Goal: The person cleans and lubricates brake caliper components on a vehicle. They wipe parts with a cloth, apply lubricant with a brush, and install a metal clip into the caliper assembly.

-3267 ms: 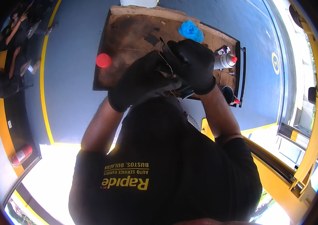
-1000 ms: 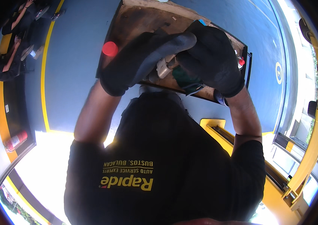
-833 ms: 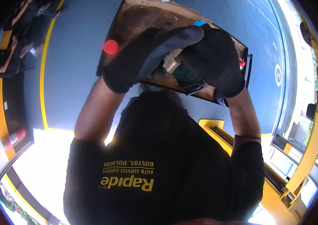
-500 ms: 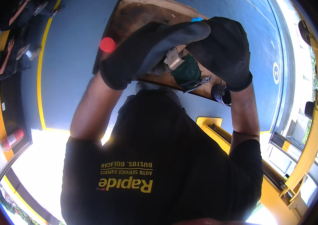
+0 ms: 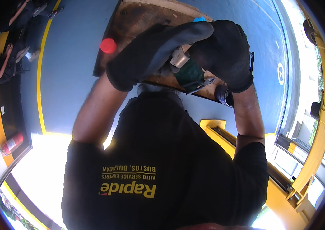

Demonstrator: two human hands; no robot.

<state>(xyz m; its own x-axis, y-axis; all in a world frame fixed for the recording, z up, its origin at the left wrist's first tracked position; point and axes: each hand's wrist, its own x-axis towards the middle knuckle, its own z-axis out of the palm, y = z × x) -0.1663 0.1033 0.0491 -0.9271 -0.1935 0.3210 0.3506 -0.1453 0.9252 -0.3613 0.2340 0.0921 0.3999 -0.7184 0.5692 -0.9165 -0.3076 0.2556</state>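
My left hand and my right hand, both in black gloves, meet over the cardboard-covered cart. Between them is a small silver metal piece with a flat pale part, gripped by the closed left fingers. My right fingers curl against the same piece, largely hidden by the glove. Below lie a dark green cloth and pliers, with a dark open can at the right. A red cap-like object is left of my hands. A bright blue bag or cloth peeks from behind them.
The cart's brown top stands on a blue floor. Several people sit along the left wall, above a red fire extinguisher. Yellow metal lift arms rise at the right and lower right.
Since 3.3 seconds ago both hands moved up and right, exposing the silver piece and green cloth while covering most of the blue item. In the last half second they shifted only slightly.
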